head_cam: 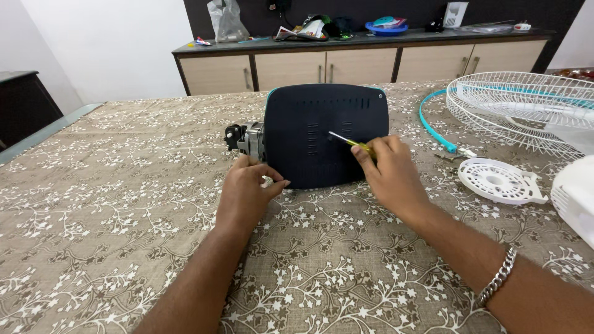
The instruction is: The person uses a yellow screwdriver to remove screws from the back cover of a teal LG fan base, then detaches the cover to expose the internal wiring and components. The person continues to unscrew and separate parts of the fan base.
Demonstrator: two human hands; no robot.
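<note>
Patterned tablecloth [111,204], right hand [393,176], screwdriver [348,141] pointing up-left

Navy housing [326,133], perhaps yellow-handled screwdriver [351,143]

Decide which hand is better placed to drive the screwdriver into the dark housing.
Right hand: it already grips the screwdriver, tip on the dark housing. Left hand steadies the edge.

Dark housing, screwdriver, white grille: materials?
Dark housing: looks like matte navy moulded plastic, with clean vent slots. Screwdriver in the right hand: shiny metal shaft, yellow handle, likely plastic. White grille: thin wires, probably coated metal.
</note>
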